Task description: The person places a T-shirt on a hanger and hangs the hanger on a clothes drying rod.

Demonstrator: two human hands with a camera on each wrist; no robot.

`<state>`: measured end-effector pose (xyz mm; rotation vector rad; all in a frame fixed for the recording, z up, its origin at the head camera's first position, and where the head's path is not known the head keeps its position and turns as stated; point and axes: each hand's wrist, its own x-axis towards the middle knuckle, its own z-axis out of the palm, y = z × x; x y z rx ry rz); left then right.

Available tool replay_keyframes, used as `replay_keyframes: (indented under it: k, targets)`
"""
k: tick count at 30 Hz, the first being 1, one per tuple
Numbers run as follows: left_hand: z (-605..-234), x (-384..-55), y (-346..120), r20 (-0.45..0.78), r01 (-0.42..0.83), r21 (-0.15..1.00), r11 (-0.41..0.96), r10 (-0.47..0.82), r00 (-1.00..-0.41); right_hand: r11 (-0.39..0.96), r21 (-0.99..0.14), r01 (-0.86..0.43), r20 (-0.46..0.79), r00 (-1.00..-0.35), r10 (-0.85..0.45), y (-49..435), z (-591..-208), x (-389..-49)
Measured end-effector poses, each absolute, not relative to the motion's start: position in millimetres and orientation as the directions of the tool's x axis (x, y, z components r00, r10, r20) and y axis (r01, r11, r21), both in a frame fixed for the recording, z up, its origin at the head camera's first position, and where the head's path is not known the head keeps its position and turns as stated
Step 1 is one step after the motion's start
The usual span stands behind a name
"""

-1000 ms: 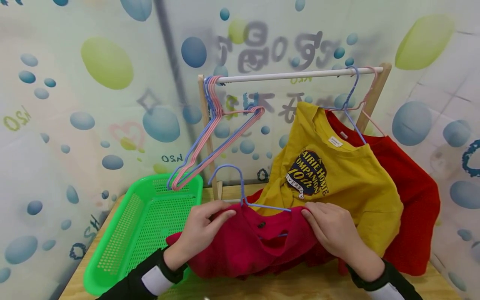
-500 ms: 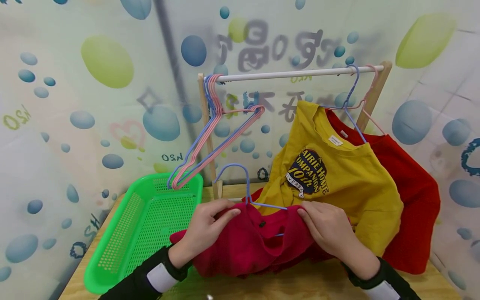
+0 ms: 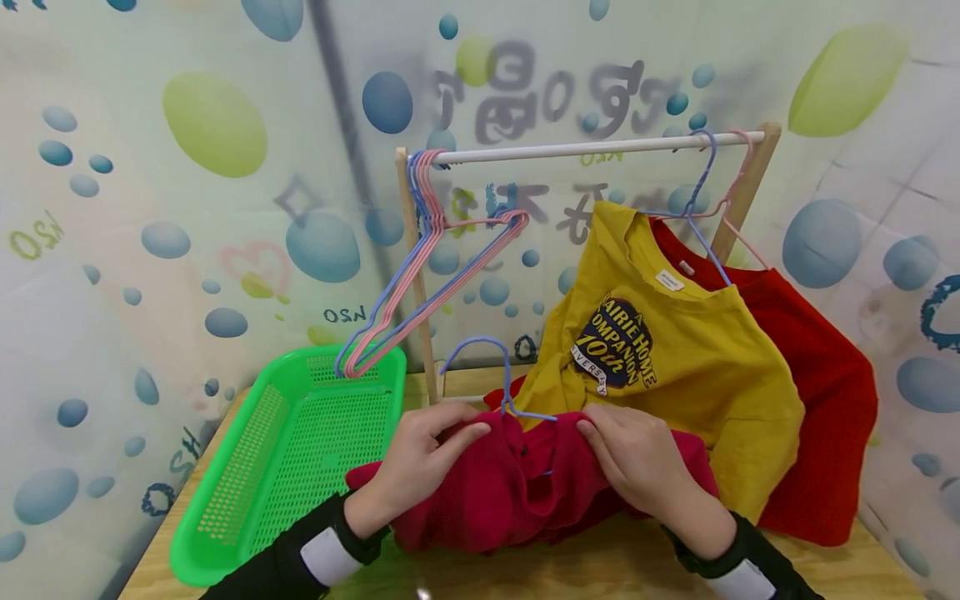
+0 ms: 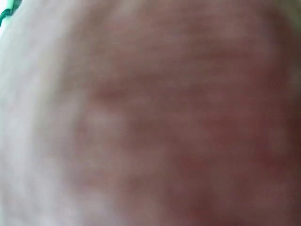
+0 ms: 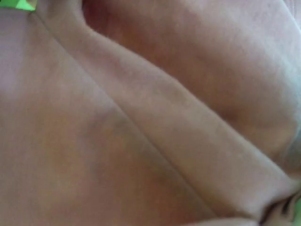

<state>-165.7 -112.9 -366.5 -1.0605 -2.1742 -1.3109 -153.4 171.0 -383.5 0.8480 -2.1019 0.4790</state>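
In the head view a crimson knit top [image 3: 480,500] is held up just over the table, its neckline facing me. My left hand [image 3: 431,454] pinches its shoulder beside the collar, thumb in front. On the other side of the neckline, my right hand [image 3: 637,454] pinches the opposite shoulder in the same way. A blue hanger [image 3: 507,367] sits inside the top; its hook rises out of the neck opening and curves left. Most of the hanger's frame is hidden in the cloth. Both wrist views are filled by blurred close surfaces.
Behind stands a rack with a white rail [image 3: 555,152]. Pink and blue hangers [image 3: 427,242] hang at its left end. A yellow T-shirt [image 3: 712,367] and a red garment [image 3: 825,392] hang at the right. A green perforated basket [image 3: 292,450] stands left on the wooden table [image 3: 817,575].
Both hands have drawn closer together, bunching the neckline narrower. The blue hook has shifted right, and less of the hanger's right arm shows above the collar.
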Motion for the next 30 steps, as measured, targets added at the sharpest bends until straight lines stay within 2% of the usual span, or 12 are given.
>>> replay_keyframes:
  k: [6, 17, 25, 30]
  targets:
    - [-366.7, -164.5, -110.6, 0.635, 0.754, 0.591, 0.286, 0.411, -0.654, 0.698, -0.081, -0.711, 0.787, -0.475, -0.393, 167.3, -385.0, -150.9]
    - [-366.8, -162.9, -105.1, 0.631, 0.757, 0.601, 0.254, 0.431, -0.645, 0.681, -0.03, -0.732, 0.818, -0.41, -0.405, 160.4, -386.0, -155.1]
    - [-367.9, -164.1, -102.1, 0.635, 0.766, 0.601, 0.23, 0.445, -0.632, 0.674, -0.041, -0.738, 0.811, -0.419, -0.409, 157.3, -383.0, -154.6]
    - [-369.2, -164.0, -100.2, 0.62, 0.755, 0.615, 0.229, 0.45, -0.642, 0.672, -0.037, -0.739, 0.808, -0.418, -0.415, 154.9, -382.7, -154.0]
